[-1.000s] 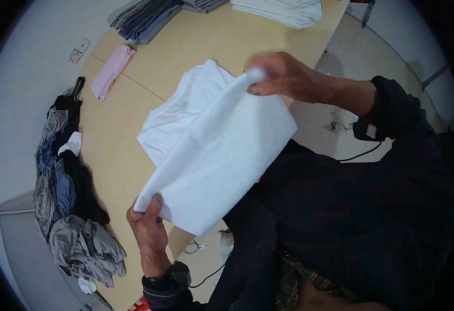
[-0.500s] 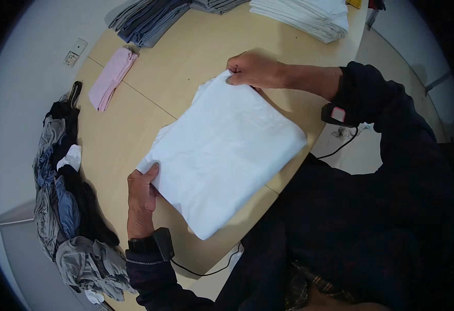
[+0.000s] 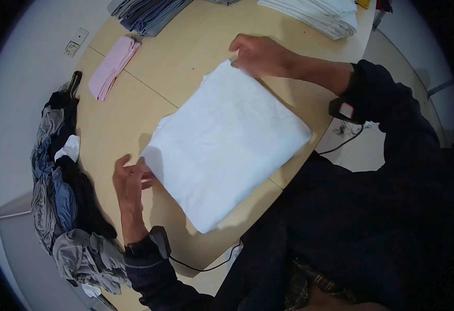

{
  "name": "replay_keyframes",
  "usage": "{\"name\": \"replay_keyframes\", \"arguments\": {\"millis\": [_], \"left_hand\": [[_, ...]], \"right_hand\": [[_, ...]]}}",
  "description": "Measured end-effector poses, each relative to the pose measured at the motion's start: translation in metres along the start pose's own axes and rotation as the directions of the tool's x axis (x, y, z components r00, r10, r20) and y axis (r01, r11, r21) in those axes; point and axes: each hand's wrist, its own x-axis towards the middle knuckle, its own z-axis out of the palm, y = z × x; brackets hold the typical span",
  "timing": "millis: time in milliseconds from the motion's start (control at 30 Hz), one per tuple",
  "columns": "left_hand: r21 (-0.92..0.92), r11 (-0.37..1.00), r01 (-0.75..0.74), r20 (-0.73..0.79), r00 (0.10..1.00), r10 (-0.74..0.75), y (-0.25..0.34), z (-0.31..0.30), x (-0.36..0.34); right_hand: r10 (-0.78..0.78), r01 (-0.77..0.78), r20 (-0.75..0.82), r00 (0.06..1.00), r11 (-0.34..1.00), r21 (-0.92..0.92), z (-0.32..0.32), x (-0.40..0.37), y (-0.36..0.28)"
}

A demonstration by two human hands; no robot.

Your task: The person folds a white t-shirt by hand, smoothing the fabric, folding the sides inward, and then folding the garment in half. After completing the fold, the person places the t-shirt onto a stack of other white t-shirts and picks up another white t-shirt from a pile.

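A folded white garment [image 3: 227, 145] lies flat on the table in front of me, its corners rounded and a few fabric edges peeking out along its far left side. My left hand [image 3: 129, 184] is beside the garment's left corner, fingers spread and one fingertip at the edge. At the far corner, my right hand [image 3: 263, 57] has its thumb close to the cloth and its index finger lifted apart from it. Whether the right thumb still touches the fabric is hard to make out.
A folded pink cloth [image 3: 114, 67] lies at the far left of the wooden table [image 3: 170, 67]. Stacks of folded grey-blue garments [image 3: 152, 15] and white garments [image 3: 315, 15] stand along the back. Crumpled dark and grey clothes [image 3: 87, 259] line the left edge.
Both hands have loosened from the white garment's corners, fingers now spread. My left hand has drawn slightly left, and my right hand has lifted a little. The garment rests flatter.
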Motion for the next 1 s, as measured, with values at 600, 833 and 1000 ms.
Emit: {"name": "replay_keyframes", "arguments": {"millis": [600,833,1000], "left_hand": [[0.761,0.351,-0.545,0.318,0.786,0.530,-0.026,0.084,-0.047],[0.742,0.361,-0.565,0.319,0.771,0.551,-0.029,0.085,-0.044],[0.665,0.505,-0.550,0.304,0.817,0.490,-0.008,0.082,-0.060]], "right_hand": [[-0.440,0.517,0.273,0.856,0.725,-0.454,0.078,-0.050,-0.041],[-0.409,0.474,0.239,0.880,0.740,-0.478,0.081,-0.039,-0.025],[-0.326,0.432,0.289,0.900,0.757,-0.490,0.057,-0.030,-0.058]]}}
